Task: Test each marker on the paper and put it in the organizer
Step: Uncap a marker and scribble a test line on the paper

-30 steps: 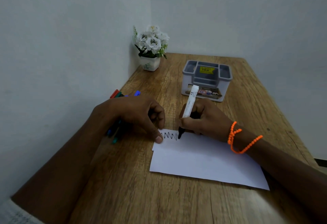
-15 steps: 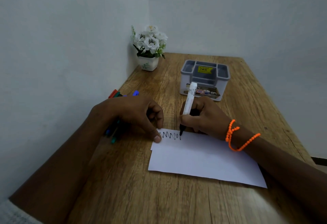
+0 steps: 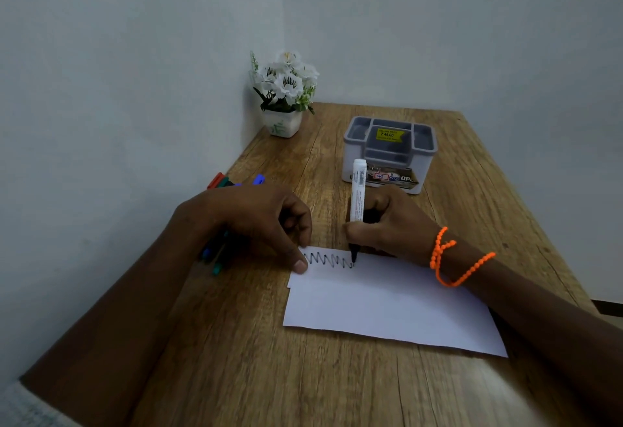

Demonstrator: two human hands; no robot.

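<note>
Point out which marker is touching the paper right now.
The white-barrelled black marker gripped upright in the right hand, tip on the white paper sheet. The other coloured markers lie on the table behind the left hand.

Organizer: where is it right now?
Head view: the grey organizer stands at the table's far right, just beyond the right hand, right of the flower pot.

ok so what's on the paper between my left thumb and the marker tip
A black zigzag line runs across the paper from the left hand thumb to the tip of the marker in the right hand, seen in the head view.
</note>
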